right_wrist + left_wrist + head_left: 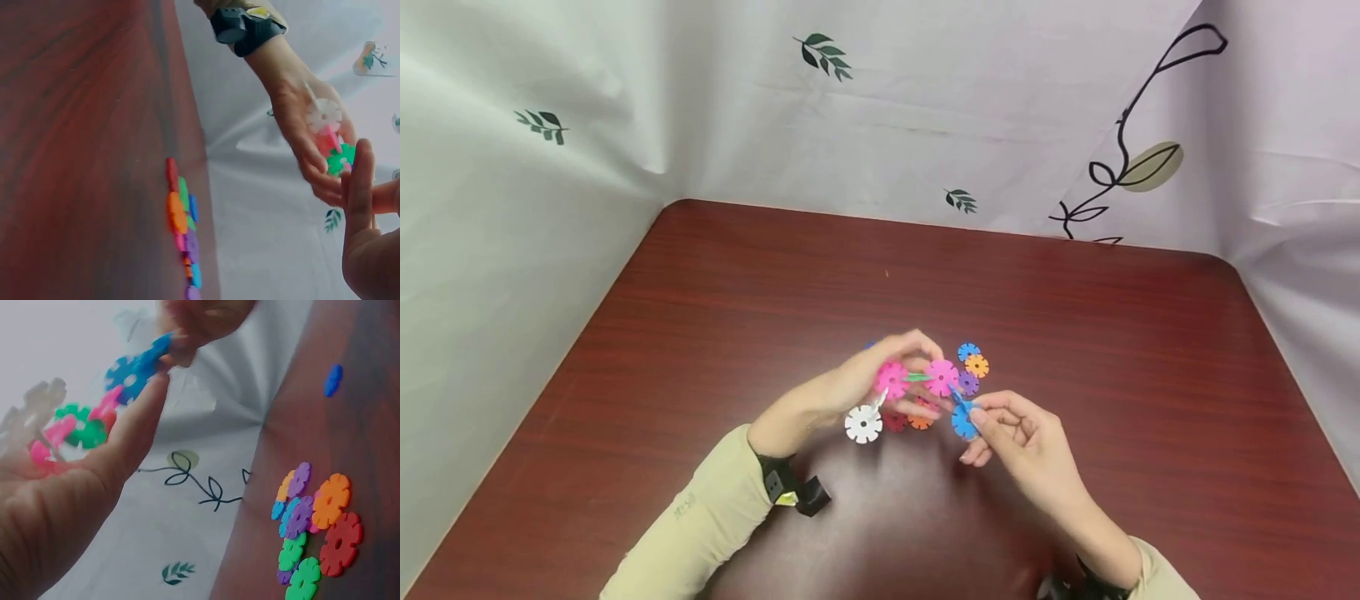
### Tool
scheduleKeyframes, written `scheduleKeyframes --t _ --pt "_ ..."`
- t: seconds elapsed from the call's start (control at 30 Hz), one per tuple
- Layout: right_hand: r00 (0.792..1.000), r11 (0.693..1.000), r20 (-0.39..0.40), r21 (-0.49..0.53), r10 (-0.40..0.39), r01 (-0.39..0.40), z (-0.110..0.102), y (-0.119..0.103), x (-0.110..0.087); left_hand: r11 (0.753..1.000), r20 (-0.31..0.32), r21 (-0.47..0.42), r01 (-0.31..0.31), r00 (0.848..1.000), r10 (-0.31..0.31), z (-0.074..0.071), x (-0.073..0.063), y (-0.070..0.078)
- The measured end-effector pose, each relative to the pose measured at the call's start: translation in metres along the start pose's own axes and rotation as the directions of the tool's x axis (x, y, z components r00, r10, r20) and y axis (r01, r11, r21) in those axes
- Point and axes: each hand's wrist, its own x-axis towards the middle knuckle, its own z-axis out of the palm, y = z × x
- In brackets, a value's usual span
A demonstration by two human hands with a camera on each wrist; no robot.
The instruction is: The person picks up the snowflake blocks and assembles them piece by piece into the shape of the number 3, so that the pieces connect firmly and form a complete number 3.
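A chain of slotted plastic snowflake discs hangs in the air between the hands. Along it run a white disc [854, 427], a pink disc [891, 372], a green disc [916, 377] turned edge-on, another pink disc [934, 372] and blue discs [964, 427]. The left hand [842, 385] holds the pink and green stretch, its fingers curved behind and around it. Thumb and fingers of the right hand [1033, 446] pinch the blue end. In the left wrist view the blue disc [119, 378] is blurred, right at the fingertips of both hands.
Loose discs lie in a cluster on the brown table [775, 275], among them a red disc [350, 553], an orange disc [328, 509] and a green disc [303, 584]. One blue disc [334, 381] lies apart. White leaf-printed cloth [887, 108] surrounds the table's far sides.
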Motion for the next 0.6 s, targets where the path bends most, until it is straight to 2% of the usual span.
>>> scheduleKeyframes --t 0.07,0.1,0.17,0.23,0.27,0.33,0.37,0.4,0.47,0.5,0.57,0.6 --pt "1.000 1.000 0.007 0.029 -0.005 0.005 0.000 0.002 -0.001 0.997 0.094 -0.078 -0.004 0.995 0.012 -0.006 -0.002 0.000" --pt "1.000 0.999 0.009 0.044 -0.006 0.006 0.000 0.003 -0.001 0.997 0.166 -0.073 -0.028 0.985 0.040 -0.011 -0.004 -0.002" --pt "1.000 0.998 0.013 0.067 -0.010 0.009 0.000 0.004 -0.002 0.996 0.222 -0.090 -0.022 0.974 0.041 -0.017 -0.004 -0.005" --pt "0.999 0.997 0.027 0.074 -0.020 0.018 -0.001 0.005 -0.003 0.998 0.244 -0.036 -0.047 0.968 0.055 -0.022 -0.003 -0.009" --pt "0.999 0.996 0.042 0.080 -0.033 0.029 -0.001 0.005 -0.004 0.997 0.244 0.024 -0.071 0.968 0.063 -0.023 -0.003 -0.011" --pt "0.996 0.995 0.068 0.085 -0.050 0.044 -0.001 0.005 -0.005 0.978 0.289 0.154 -0.139 0.953 0.090 -0.022 0.000 -0.014" --pt "0.995 0.995 0.082 0.087 -0.059 0.052 -0.001 0.005 -0.005 0.953 0.331 0.228 -0.202 0.936 0.119 -0.021 0.001 -0.014" --pt "0.993 0.994 0.095 0.089 -0.065 0.057 0.000 0.005 -0.006 0.915 0.381 0.293 -0.278 0.911 0.155 -0.019 0.003 -0.015" --pt "0.993 0.996 0.102 0.077 -0.055 0.047 0.001 0.003 -0.006 0.816 0.474 0.393 -0.423 0.854 0.215 -0.014 0.007 -0.014" --pt "0.994 0.997 0.098 0.065 -0.041 0.035 0.001 0.002 -0.007 0.780 0.512 0.408 -0.474 0.826 0.235 -0.011 0.009 -0.013" --pt "0.996 0.999 0.087 0.034 -0.010 0.007 0.002 0.000 -0.007 0.706 0.547 0.449 -0.547 0.794 0.267 -0.005 0.012 -0.010" --pt "0.997 1.000 0.080 0.022 0.009 -0.011 0.002 -0.001 -0.007 0.692 0.546 0.463 -0.554 0.793 0.270 -0.002 0.013 -0.009"
